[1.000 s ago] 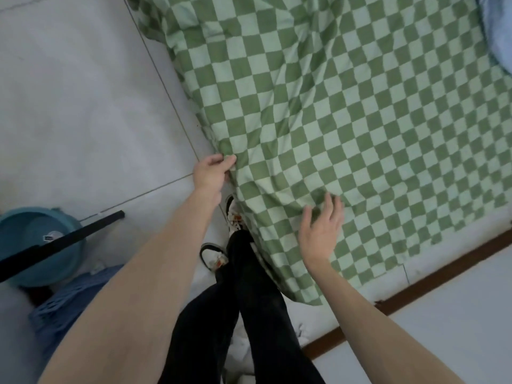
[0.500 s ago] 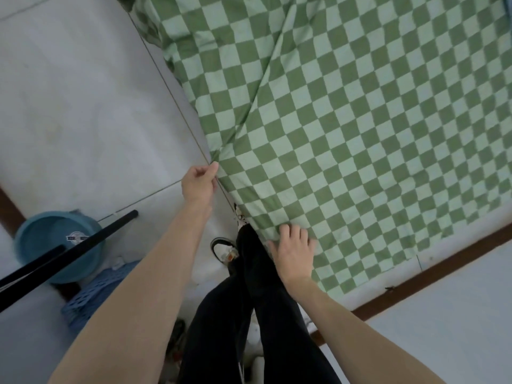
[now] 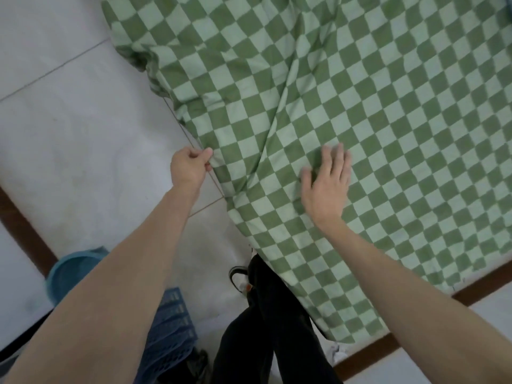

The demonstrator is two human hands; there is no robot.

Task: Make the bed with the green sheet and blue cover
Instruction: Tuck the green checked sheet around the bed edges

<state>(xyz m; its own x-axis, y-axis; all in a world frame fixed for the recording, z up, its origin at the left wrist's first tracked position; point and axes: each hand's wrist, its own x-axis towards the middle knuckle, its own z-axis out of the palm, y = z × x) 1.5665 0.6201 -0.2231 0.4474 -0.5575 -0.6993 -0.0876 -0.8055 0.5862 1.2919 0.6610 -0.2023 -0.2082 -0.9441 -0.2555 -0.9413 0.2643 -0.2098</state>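
Head view: half a second ago the right hand [image 3: 327, 184] lay low on the green sheet [image 3: 360, 112], close by the person's dark trouser legs [image 3: 271, 328]; now it sits higher and farther right, its fingers spread and nearly straight, blurred at the tips, laid flat on or just over the checked cloth and holding nothing. The left hand [image 3: 191, 169] is in much the same place at the sheet's left edge as before, and its grip is closed, thumb and curled fingers pinching the hem. A long crease now runs up the sheet from between the two hands toward the top of the frame, and the cloth bunches in folds at the upper left, where it lay flatter before.

The green sheet covers the upper right of the view, spread over the bed, its left edge hanging toward the pale tiled floor [image 3: 69, 134] and its lower corner draping past the trouser legs to a brown wooden strip [image 3: 471, 289]. The pinched hem lies right at the left grip; the right hand is well inside the sheet, apart from any edge.

At lower left stand a teal basin [image 3: 69, 270] and a blue slotted basket [image 3: 171, 336]; a shoe [image 3: 238, 275] shows just beside the legs.
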